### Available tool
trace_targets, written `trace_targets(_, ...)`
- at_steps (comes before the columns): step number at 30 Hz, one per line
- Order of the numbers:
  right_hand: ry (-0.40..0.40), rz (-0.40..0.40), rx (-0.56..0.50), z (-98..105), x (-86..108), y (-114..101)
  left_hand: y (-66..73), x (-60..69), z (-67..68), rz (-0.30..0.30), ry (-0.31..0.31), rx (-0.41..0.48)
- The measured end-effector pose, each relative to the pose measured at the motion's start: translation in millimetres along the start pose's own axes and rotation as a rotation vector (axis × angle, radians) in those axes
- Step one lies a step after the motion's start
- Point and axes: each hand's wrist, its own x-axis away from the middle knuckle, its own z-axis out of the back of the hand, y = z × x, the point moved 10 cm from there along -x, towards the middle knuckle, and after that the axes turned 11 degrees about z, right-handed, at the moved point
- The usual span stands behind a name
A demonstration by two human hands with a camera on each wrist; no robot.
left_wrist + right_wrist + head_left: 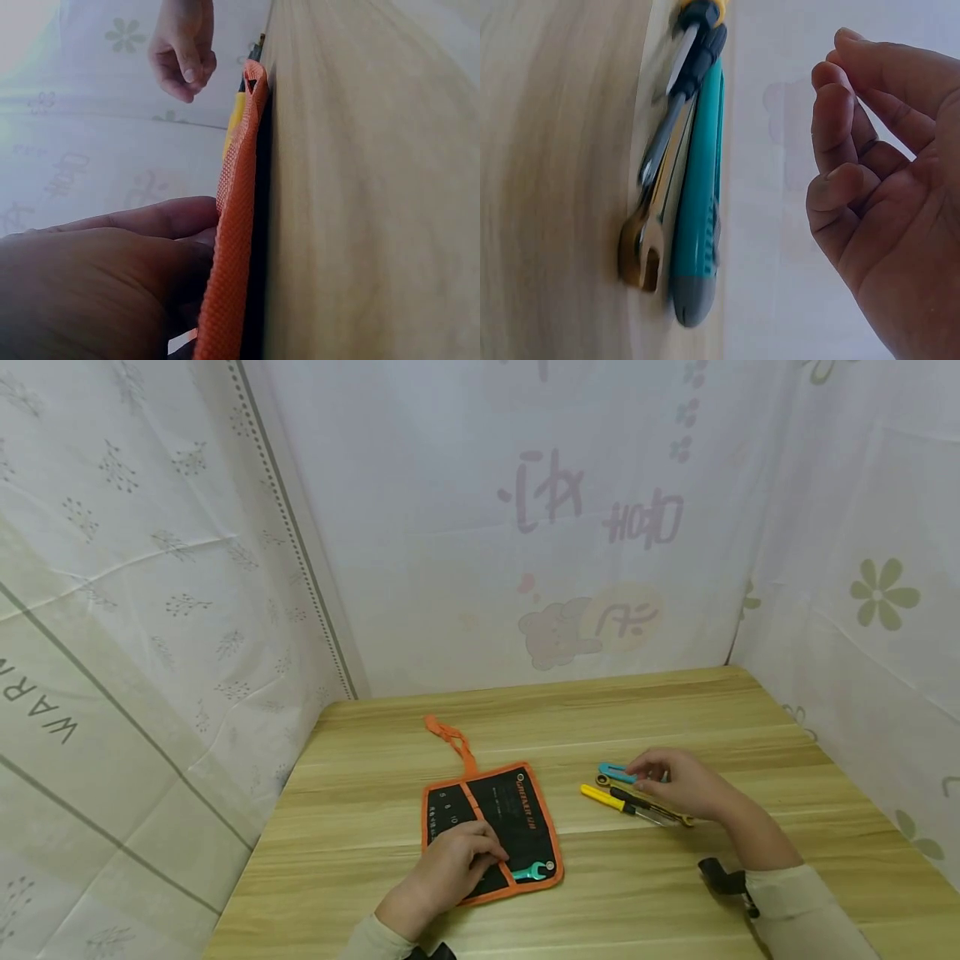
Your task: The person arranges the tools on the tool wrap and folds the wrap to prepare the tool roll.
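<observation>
pinching the orange edging [474,804] of the pocket, your left hand [453,864] sits over the near part of the black tool pouch [516,802], thumb and index drawn together at the cloth; their very tips are partly hidden, so you cannot tell how firm the grip is. the cloth looks thin and floppy, so this hold probably serves to steady the pouch and keep the pocket's mouth from folding flat. the pouch lies on the wooden table [337,843], its orange strap [448,735] trailing away from you, and that turns the mouth to the right, facing the loose tools. a green open-end wrench [532,872] is tucked in just beside your left fingertips, its head poking out past the edging, likely so that it can be recognised and drawn out easily.

your right hand [690,781] hangs above the loose tools, fingers loosely bent, tips near one another, with nothing held; the right wrist view shows it apart from everything below. there lie a teal utility knife [696,187], a brass-coloured ratchet wrench [603,780], a black-handled screwdriver [700,66] and a yellow-handled screwdriver [602,796]. they are bunched roughly side by side, the knife farthest from you and the yellow handle nearest, perhaps so that one short reach covers them all.
</observation>
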Motion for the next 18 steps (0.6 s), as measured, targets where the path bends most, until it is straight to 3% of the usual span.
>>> trace_targets(8, 0.032, -0.043, -0.007, 8.3, 7.4, 19.1, -5.3, 0.0, -2.5, 0.054, -0.012, 0.005)
trace_targets(18, 0.122, -0.088, -0.008, 21.6, 18.5, 45.1, -4.7, -0.6, -1.4, 0.054, -0.008, 0.000)
